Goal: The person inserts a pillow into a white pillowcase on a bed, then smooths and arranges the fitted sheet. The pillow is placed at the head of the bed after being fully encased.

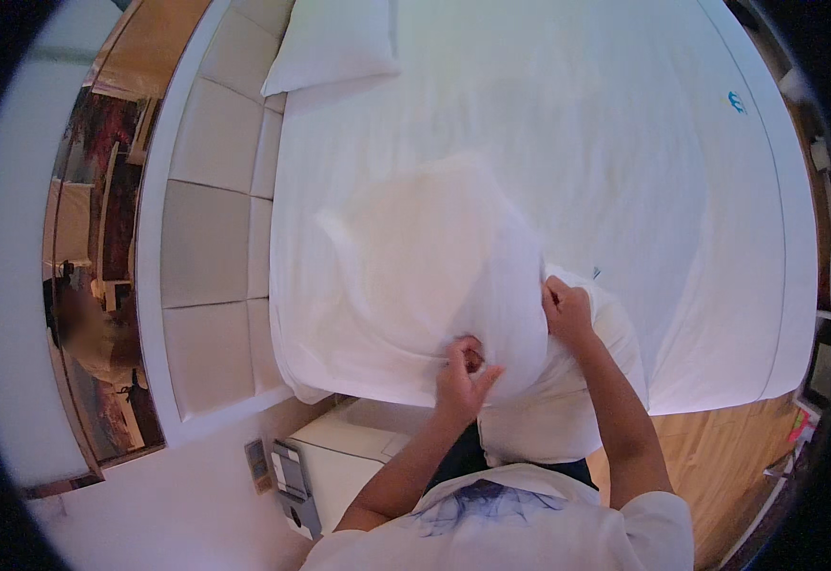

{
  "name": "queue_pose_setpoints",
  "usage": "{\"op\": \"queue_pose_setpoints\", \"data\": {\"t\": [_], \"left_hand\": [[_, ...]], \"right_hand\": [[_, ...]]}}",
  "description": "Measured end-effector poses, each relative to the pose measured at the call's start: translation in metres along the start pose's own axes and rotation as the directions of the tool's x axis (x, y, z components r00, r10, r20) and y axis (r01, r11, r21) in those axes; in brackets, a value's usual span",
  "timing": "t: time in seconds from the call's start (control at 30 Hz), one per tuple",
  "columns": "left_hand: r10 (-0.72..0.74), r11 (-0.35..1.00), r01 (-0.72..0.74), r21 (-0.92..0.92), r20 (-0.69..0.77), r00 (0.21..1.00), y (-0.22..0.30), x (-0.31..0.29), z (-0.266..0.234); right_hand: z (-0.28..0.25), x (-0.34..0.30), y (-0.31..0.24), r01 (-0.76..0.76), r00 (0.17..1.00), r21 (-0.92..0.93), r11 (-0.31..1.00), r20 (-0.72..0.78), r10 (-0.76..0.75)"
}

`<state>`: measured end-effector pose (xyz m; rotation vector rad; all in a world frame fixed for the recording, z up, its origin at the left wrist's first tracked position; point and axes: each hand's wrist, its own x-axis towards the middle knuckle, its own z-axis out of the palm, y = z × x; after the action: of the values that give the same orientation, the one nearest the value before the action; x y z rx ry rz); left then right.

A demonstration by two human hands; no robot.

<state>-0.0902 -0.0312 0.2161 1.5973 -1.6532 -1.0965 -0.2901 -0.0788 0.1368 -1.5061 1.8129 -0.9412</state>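
Observation:
A loose white pillowcase (425, 247) lies spread and rumpled over the near edge of the bed. Its folds run down toward my lap, where a bulky white part (541, 423), perhaps a pillow, hangs in front of my legs; where one ends and the other begins is hard to make out. My left hand (469, 373) is at the near side of the cloth, slightly blurred, fingers curled in on it and thumb out. To the right, my right hand (567, 309) pinches the cloth's edge between thumb and fingers.
The bed wears a white sheet (606, 133). A white pillow (334, 48) rests at the far left, by the padded headboard (208, 243). Below the headboard, a white bedside cabinet (344, 443) stands near my left arm. Wooden floor (720, 452) shows at right.

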Motion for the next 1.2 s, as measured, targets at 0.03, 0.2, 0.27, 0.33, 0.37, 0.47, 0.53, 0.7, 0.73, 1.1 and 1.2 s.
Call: {"op": "queue_pose_setpoints", "data": {"t": [0.03, 0.2, 0.27, 0.33, 0.37, 0.47, 0.53, 0.7, 0.73, 1.1, 1.2], "left_hand": [[-0.056, 0.991, 0.056, 0.118, -0.005, 0.998, 0.003, 0.006, -0.001], [0.217, 0.92, -0.131, 0.369, -0.2, 0.956, -0.012, 0.064, -0.014], [0.272, 0.951, -0.194, 0.24, -0.354, 0.895, -0.009, 0.08, -0.008], [0.057, 0.994, -0.094, -0.056, -0.472, 0.88, -0.004, 0.089, 0.006], [0.029, 0.999, -0.039, -0.015, -0.419, 0.907, 0.009, 0.091, 0.009], [0.102, 0.963, -0.037, 0.266, -0.236, 0.966, 0.031, 0.082, 0.023], [0.426, 0.799, -0.407, 0.443, 0.061, 0.902, 0.027, 0.059, 0.042], [0.423, 0.758, -0.419, 0.5, 0.112, 0.899, 0.032, 0.051, 0.043], [0.464, 0.732, -0.416, 0.539, 0.052, 0.884, 0.039, 0.059, 0.042], [0.274, 0.631, -0.075, 0.772, -0.132, 0.953, 0.057, 0.159, 0.035], [0.445, 0.58, -0.354, 0.733, 0.08, 0.892, 0.057, 0.162, 0.042]], "right_hand": [[-0.005, -0.005, -0.005, 0.0, 1.0, 0.04, 0.999, 0.029, -0.001], [-0.005, -0.011, -0.022, 0.16, 0.985, 0.021, 0.987, 0.062, -0.161], [-0.002, -0.011, -0.022, 0.185, 0.98, 0.013, 0.983, 0.07, -0.186], [0.0, -0.012, -0.024, 0.206, 0.975, 0.007, 0.979, 0.086, -0.205], [-0.002, -0.013, -0.024, 0.207, 0.974, -0.005, 0.978, 0.096, -0.206], [-0.004, -0.015, -0.023, 0.226, 0.972, -0.026, 0.974, 0.075, -0.223], [-0.001, -0.018, -0.015, 0.269, 0.962, -0.048, 0.962, 0.053, -0.266], [-0.01, -0.029, -0.009, 0.27, 0.959, 0.014, 0.963, 0.088, -0.27], [-0.013, -0.03, -0.012, 0.285, 0.955, 0.013, 0.958, 0.086, -0.285], [-0.011, -0.049, -0.048, 0.43, 0.889, 0.044, 0.902, 0.155, -0.431], [-0.005, -0.054, -0.048, 0.477, 0.858, 0.046, 0.877, 0.193, -0.477]]}}
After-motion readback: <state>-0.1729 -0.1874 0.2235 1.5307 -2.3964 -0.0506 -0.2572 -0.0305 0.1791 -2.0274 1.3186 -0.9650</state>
